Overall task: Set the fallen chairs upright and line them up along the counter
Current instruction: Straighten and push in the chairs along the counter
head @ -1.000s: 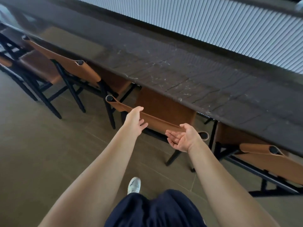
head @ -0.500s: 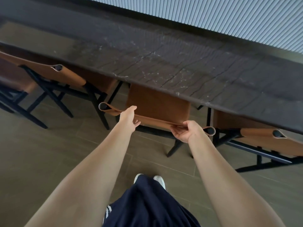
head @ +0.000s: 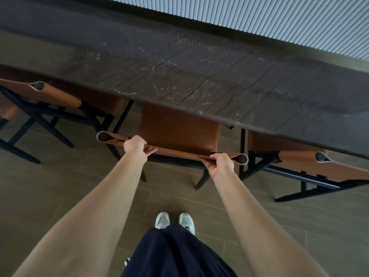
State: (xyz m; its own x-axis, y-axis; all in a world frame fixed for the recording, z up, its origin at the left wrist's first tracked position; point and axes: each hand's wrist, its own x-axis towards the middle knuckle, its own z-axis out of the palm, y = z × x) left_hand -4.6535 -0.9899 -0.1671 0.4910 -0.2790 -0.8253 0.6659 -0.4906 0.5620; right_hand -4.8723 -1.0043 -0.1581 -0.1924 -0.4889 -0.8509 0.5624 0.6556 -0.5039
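Observation:
A chair with a tan leather seat (head: 177,130) and a black frame stands upright in front of me, its seat partly under the dark stone counter (head: 179,76). My left hand (head: 134,146) grips the left part of its leather backrest strip (head: 179,153). Near the strip's right end, my right hand (head: 220,164) grips the same strip. A second chair (head: 58,94) of the same kind stands upright to the left, and a third chair (head: 323,166) stands to the right, both against the counter.
A ribbed light wall (head: 279,21) runs behind the counter. The floor (head: 50,186) is brown tile. My white shoes (head: 173,220) stand close behind the middle chair, and the black legs of the neighbouring chairs reach out onto the floor on both sides.
My right hand turned from palm-up and open to gripping the backrest strip. Both hands now hold the strip, and the view has swung to face the middle chair squarely.

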